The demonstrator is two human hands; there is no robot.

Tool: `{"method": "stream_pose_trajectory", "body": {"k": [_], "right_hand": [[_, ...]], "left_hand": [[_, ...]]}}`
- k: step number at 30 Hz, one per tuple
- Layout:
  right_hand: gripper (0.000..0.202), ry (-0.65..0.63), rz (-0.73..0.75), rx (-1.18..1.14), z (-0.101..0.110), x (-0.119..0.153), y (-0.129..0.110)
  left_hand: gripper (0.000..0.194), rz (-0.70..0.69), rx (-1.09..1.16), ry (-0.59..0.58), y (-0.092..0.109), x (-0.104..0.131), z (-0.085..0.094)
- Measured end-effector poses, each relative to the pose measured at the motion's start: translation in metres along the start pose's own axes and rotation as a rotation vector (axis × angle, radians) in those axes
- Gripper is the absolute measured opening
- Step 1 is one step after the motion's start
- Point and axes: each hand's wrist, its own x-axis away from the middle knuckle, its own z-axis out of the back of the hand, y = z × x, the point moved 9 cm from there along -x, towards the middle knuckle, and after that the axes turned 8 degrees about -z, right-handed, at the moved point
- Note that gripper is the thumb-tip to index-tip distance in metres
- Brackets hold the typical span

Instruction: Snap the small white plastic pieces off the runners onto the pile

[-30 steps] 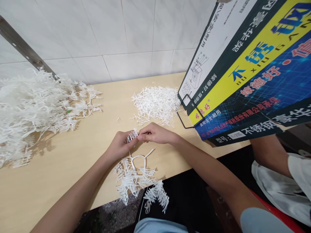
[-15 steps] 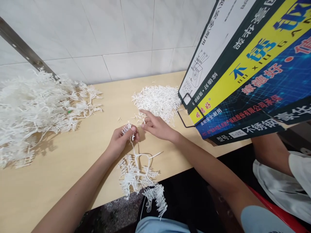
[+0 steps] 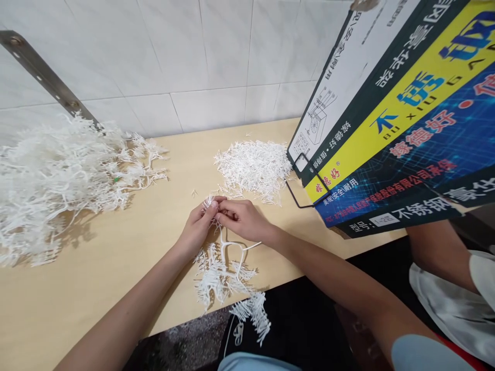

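Observation:
A branched white plastic piece [image 3: 216, 278] hangs from my hands, its lower clusters on the wooden table and over its front edge. My left hand [image 3: 201, 221] is closed on a bristly upper part of it, thumb on top. Fingers of my right hand [image 3: 242, 219] are pinched together and meet the left fingertips at the same part; what they grip is too small to make out. Just beyond my hands lies a pile of small white bits [image 3: 255, 167]. At the left is a big heap of white branched pieces [image 3: 65, 175].
A large printed cardboard box [image 3: 386, 129] stands at the right, a black wire loop [image 3: 308, 205] at its lower corner. The wooden table [image 3: 154, 278] meets a tiled wall, with a metal bracket [image 3: 58, 87] at the left. Another person's arm [image 3: 441, 252] shows at the right.
My right hand has moved left from beside the small pile to my left hand, and its extended finger has folded in. The view has shifted slightly.

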Motion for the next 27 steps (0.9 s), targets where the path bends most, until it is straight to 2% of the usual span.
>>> {"method": "stream_pose_trajectory", "body": {"k": [5,8,14,21,27], "right_hand": [[0.023,0.028,-0.056,-0.119,0.013,0.000,0.008],[0.022,0.019,-0.083,-0.239,0.016,-0.002,0.012],[0.008,0.012,-0.206,-0.570,0.013,-0.006,0.024],[0.026,-0.179,-0.185,-0.474,0.000,-0.009,0.030],[0.029,-0.149,-0.183,-0.391,0.006,-0.012,0.035]], "left_hand": [[0.038,-0.062,-0.213,0.072,0.019,-0.002,0.011],[0.034,-0.087,-0.262,0.100,0.024,-0.002,0.017],[0.029,-0.104,-0.290,0.064,0.025,0.002,0.009],[0.034,-0.106,-0.272,-0.003,0.019,-0.001,0.008],[0.034,-0.096,-0.271,-0.039,0.018,-0.004,0.007]]}}
